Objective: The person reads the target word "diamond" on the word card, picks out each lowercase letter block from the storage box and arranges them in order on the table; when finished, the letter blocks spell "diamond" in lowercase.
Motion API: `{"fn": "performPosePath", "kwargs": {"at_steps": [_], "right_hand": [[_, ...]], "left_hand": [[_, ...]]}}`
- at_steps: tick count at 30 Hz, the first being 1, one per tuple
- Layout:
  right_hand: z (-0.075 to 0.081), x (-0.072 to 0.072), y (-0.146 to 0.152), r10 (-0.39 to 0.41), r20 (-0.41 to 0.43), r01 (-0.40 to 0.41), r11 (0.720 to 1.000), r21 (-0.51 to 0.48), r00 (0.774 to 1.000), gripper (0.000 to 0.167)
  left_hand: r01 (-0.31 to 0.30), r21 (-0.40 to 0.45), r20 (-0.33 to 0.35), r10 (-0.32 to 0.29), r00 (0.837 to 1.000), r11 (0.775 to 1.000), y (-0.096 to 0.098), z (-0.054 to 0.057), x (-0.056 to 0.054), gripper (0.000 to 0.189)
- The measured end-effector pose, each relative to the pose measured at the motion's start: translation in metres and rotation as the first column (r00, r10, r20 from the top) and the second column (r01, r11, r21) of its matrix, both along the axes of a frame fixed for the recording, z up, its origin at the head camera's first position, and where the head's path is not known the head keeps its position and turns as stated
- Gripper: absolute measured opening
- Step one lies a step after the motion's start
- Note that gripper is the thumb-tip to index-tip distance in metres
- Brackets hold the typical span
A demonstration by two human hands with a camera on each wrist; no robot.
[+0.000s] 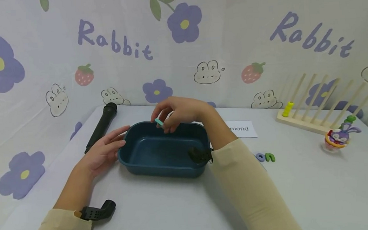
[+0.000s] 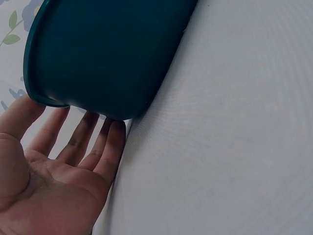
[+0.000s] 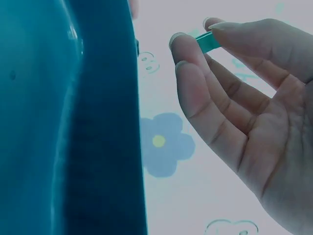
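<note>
A dark teal plastic basin (image 1: pixel 162 171) with rounded corners stands on the white table in the head view. My left hand (image 1: pixel 102 153) is at its left end, fingers extended; in the left wrist view the fingertips (image 2: pixel 117 128) touch the basin's outer wall (image 2: pixel 107 63). Above the basin's far rim, my right hand (image 1: pixel 180 113) pinches a small turquoise piece (image 1: pixel 159 122) between thumb and fingers. The right wrist view shows that turquoise piece (image 3: pixel 208 42) edge-on, so its full shape cannot be told. It is apart from the basin.
A black microphone (image 1: pixel 100 127) lies behind my left hand. Right of the basin are a partly covered card (image 1: pixel 243 129) reading "mond" and letters, a blue o (image 1: pixel 260 157) and a green n (image 1: pixel 270 157). Farther right stand a wooden peg rack (image 1: pixel 304 123) and a rabbit figurine (image 1: pixel 338 139).
</note>
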State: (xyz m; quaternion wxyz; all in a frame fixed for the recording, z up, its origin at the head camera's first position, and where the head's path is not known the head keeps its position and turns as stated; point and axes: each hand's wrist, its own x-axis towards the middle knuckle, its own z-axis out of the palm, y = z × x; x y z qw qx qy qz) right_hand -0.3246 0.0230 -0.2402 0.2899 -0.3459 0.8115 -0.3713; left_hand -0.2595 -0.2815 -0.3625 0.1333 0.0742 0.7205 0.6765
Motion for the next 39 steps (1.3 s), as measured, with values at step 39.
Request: {"fn": "performPosePath", "kwargs": {"at_steps": [39], "right_hand": [[-0.013, 0.046, 0.081, -0.289, 0.083, 0.299, 0.942, -0.15, 0.954, 0.038]], "left_hand": [[0.024, 0.018, 0.0, -0.024, 1.0, 1.0, 0.001, 0.001, 0.001, 0.062]]}}
